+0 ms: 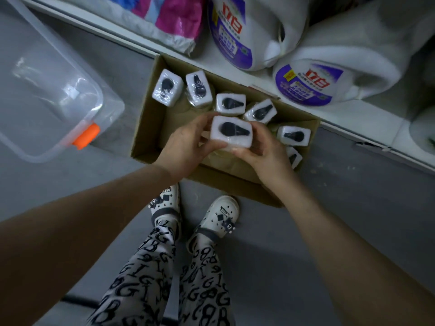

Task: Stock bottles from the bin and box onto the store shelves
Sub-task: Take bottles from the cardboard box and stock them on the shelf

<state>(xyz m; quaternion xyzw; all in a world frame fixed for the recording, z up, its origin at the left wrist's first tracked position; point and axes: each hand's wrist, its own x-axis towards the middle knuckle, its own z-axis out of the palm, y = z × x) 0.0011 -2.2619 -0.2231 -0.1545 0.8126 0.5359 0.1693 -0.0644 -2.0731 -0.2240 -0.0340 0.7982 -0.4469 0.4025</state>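
Observation:
A brown cardboard box point(148, 128) sits on the grey floor against the shelf base. Inside it stand several bottles with white caps and black pump heads, such as one at the far left point(167, 87) and one at the right point(294, 135). I hold one such bottle point(231, 134) over the box middle, seen from its top. My left hand point(188, 144) grips its left side and my right hand point(261, 149) grips its right and near side. The bottle's body below the cap is hidden.
A clear plastic bin point(54, 90) with an orange latch stands on the floor at the left. On the low white shelf point(353, 118) beyond the box are two large white detergent jugs point(313, 83) and a pink and blue package point(174, 17). My feet stand just behind the box.

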